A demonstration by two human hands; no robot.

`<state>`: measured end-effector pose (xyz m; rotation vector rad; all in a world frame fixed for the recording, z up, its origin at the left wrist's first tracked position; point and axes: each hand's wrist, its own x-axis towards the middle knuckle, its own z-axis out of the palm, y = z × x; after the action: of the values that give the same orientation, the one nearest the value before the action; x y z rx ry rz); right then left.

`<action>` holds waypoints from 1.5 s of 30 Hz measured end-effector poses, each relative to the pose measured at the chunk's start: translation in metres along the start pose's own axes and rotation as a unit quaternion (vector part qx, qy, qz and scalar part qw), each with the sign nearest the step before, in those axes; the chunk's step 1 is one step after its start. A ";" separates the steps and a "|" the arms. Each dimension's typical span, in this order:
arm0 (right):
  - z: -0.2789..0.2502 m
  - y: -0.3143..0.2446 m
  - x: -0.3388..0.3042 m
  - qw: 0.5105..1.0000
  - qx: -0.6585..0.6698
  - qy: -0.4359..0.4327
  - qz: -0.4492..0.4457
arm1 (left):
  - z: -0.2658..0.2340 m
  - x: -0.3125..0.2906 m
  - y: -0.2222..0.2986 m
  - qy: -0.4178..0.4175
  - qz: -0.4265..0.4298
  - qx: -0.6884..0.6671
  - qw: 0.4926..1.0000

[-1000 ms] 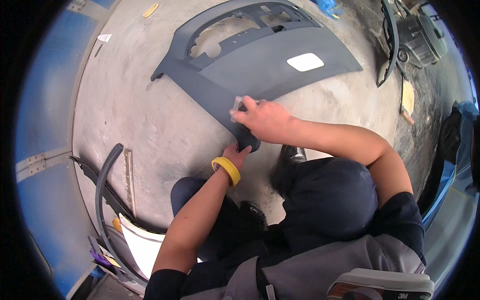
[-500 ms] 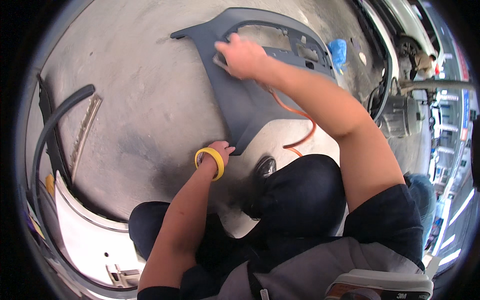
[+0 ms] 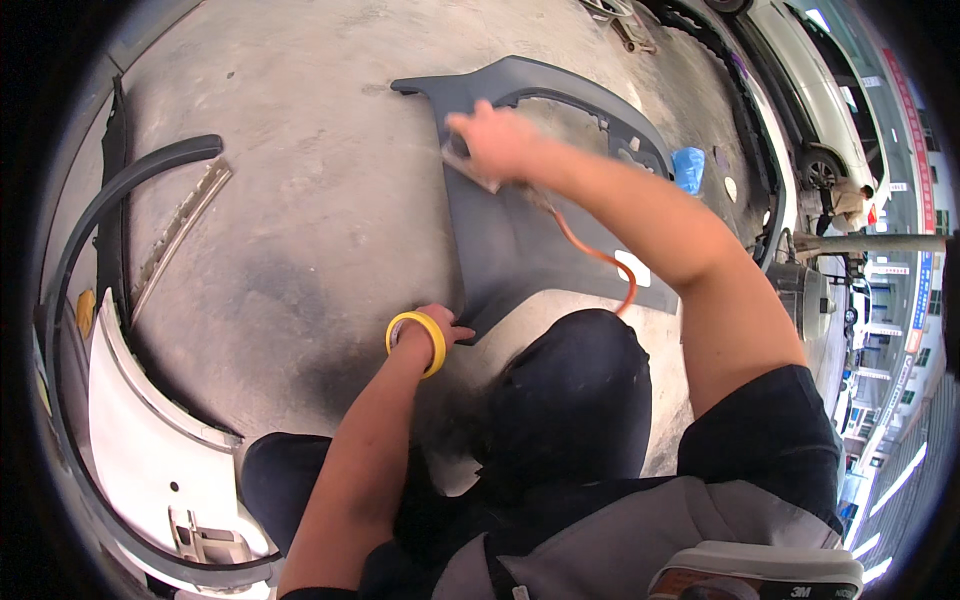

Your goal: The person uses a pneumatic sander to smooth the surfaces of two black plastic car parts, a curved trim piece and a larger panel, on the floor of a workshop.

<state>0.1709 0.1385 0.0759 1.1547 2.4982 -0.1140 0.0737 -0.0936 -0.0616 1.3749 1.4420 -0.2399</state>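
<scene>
A large grey car body panel (image 3: 495,235) with cut-out openings lies on the floor in front of me. My right hand (image 3: 497,145), blurred by motion, is wrapped around a flat sander (image 3: 474,172) over the panel's left part; the hand covers most of the tool. From it an orange hose (image 3: 585,247) curls back under my right forearm. At the panel's near corner my left hand (image 3: 437,322) grips the edge, with fingertips on the grey surface. Around my left wrist hangs a yellow tape roll (image 3: 437,345).
To the left lie a white body panel (image 3: 150,430), a curved black trim strip (image 3: 80,230) and a narrow metal strip (image 3: 180,240). Beyond the grey panel is a blue plastic bag (image 3: 688,170). A white car (image 3: 800,90) and a crouching person (image 3: 848,205) are at the right.
The view has shifted, so the panel and floor things appear lower. My right hand has moved the sander slightly along the panel's left side. My left hand stays at the near corner.
</scene>
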 end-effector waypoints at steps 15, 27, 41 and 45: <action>0.040 -0.077 -0.096 0.951 0.015 -0.121 -0.284 | -0.010 -0.017 -0.035 0.012 0.023 0.032 0.999; 0.024 -0.057 -0.029 0.994 -0.012 -0.005 -0.104 | 0.018 0.022 -0.100 -0.049 0.076 -0.285 0.954; 0.020 -0.033 -0.073 0.997 0.031 0.065 0.005 | 0.012 0.036 -0.076 0.030 0.107 -0.657 0.746; 0.028 -0.047 -0.092 0.999 0.038 0.018 -0.024 | -0.001 0.026 -0.065 0.049 0.128 -0.697 0.704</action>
<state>0.1983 0.0347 0.0801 1.1356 2.5739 -0.2061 0.0267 -0.0976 -0.1140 0.2502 0.9764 0.9748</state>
